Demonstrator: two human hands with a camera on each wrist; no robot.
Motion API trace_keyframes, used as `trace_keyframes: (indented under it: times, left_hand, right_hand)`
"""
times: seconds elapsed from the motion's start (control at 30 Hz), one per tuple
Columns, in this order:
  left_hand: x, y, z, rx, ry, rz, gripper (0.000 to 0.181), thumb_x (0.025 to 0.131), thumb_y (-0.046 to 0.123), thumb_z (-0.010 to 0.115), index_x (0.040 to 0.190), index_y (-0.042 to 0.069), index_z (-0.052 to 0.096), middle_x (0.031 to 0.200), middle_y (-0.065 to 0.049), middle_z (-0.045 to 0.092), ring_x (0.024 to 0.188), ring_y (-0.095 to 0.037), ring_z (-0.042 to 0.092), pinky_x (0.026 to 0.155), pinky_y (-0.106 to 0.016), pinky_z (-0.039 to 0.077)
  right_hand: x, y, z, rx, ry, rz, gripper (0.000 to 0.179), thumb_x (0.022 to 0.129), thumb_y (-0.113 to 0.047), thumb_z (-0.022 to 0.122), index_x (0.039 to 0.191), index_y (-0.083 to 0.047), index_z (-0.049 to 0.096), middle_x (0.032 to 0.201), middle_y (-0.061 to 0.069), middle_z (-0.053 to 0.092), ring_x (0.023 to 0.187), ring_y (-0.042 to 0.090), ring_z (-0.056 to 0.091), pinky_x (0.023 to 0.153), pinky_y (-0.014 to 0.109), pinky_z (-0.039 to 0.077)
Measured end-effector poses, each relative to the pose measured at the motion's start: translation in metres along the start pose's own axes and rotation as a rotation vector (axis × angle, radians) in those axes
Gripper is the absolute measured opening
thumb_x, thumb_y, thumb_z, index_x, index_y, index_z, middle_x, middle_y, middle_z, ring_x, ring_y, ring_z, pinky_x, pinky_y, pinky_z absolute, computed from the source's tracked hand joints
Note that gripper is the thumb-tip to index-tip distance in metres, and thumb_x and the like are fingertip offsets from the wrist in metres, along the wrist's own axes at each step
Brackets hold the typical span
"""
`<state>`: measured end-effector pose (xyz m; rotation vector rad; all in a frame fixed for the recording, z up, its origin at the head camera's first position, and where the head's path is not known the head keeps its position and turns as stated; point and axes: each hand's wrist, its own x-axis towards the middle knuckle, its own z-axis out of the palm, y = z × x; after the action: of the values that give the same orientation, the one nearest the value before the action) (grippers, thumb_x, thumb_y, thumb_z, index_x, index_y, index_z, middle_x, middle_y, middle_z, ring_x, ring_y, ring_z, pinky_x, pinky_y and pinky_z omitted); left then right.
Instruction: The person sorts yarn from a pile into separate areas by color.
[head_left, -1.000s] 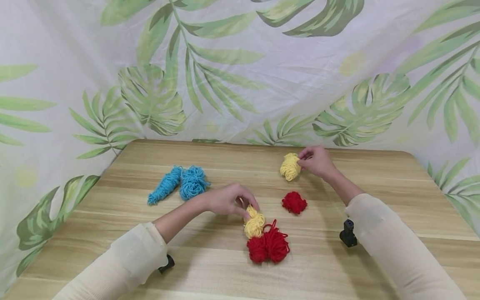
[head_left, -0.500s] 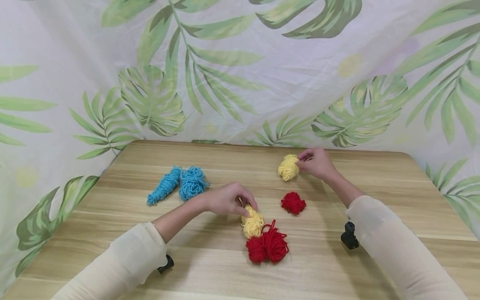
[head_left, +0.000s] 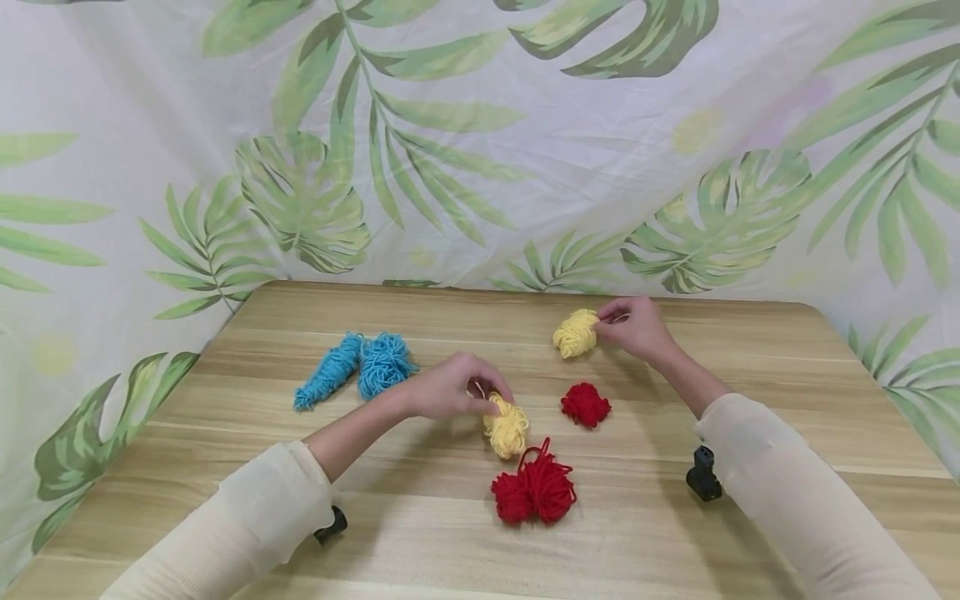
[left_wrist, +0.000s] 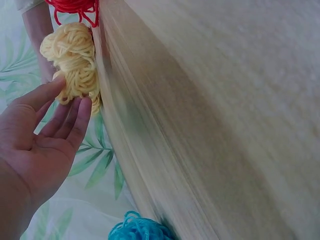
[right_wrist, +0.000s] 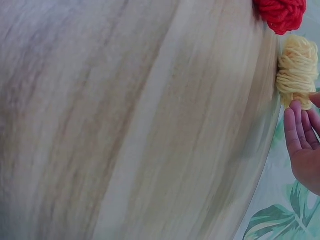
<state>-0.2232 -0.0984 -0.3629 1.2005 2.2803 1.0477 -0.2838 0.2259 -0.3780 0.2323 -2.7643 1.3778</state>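
My left hand (head_left: 453,387) pinches the upper end of a loosely wound yellow yarn bundle (head_left: 507,429) near the middle of the table. In the left wrist view, thumb and fingers meet around one end of this yarn (left_wrist: 75,60). Farther back on the right, my right hand (head_left: 636,329) pinches the right side of a second yellow yarn bundle (head_left: 575,335). The right wrist view has this bundle (right_wrist: 298,67) at the fingertips. A small red yarn ball (head_left: 587,405) lies between the two hands. Below the left hand's yarn are two red yarn bundles (head_left: 551,487), side by side.
Two blue yarn bundles lie at the back left: a long tapered one (head_left: 330,372) and a rounder one (head_left: 385,367) touching it, close behind the left forearm. A leaf-print cloth (head_left: 442,150) hangs behind the far edge of the wooden table (head_left: 420,533).
My left hand has moved back with its yellow yarn, opening a gap from the red bundles. The right hand's yellow bundle has shifted slightly left.
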Motion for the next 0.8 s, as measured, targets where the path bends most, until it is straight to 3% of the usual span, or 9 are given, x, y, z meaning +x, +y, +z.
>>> trace_keyframes:
  times: [0.13, 0.3, 0.63, 0.8]
  left_hand:
    - [0.001, 0.001, -0.001, -0.010, 0.026, -0.023, 0.012, 0.094, 0.001, 0.074, 0.106, -0.002, 0.077, 0.100, -0.008, 0.076, 0.087, -0.008, 0.067, 0.082, -0.027, 0.059]
    - [0.003, -0.001, 0.000, -0.015, 0.059, -0.033, 0.012, 0.094, 0.001, 0.074, 0.105, -0.002, 0.077, 0.100, -0.009, 0.076, 0.087, -0.010, 0.067, 0.081, -0.027, 0.059]
    - [0.010, -0.004, 0.000, -0.019, 0.153, -0.077, 0.011, 0.093, 0.002, 0.076, 0.103, -0.002, 0.077, 0.101, -0.010, 0.076, 0.085, -0.013, 0.069, 0.081, -0.028, 0.059]
    - [0.012, -0.006, 0.000, -0.032, 0.189, -0.092, 0.010, 0.094, 0.002, 0.075, 0.102, -0.003, 0.077, 0.100, -0.011, 0.076, 0.082, -0.011, 0.068, 0.080, -0.026, 0.058]
  right_hand:
    - [-0.001, 0.001, -0.001, 0.000, -0.001, -0.001, 0.024, 0.092, -0.006, 0.075, 0.108, 0.011, 0.073, 0.097, 0.021, 0.073, 0.078, 0.011, 0.066, 0.067, 0.022, 0.058]
    - [-0.002, 0.002, -0.002, 0.017, -0.003, -0.009, 0.024, 0.092, -0.005, 0.075, 0.108, 0.012, 0.072, 0.097, 0.023, 0.073, 0.082, 0.020, 0.070, 0.068, 0.027, 0.060]
    - [-0.008, -0.001, -0.004, 0.014, -0.001, -0.011, 0.022, 0.092, -0.005, 0.075, 0.106, 0.012, 0.073, 0.096, 0.023, 0.073, 0.082, 0.028, 0.072, 0.066, 0.025, 0.059]
    - [-0.009, 0.002, -0.005, 0.013, -0.011, -0.009, 0.021, 0.093, -0.005, 0.074, 0.106, 0.011, 0.073, 0.096, 0.022, 0.073, 0.079, 0.021, 0.071, 0.066, 0.025, 0.058]
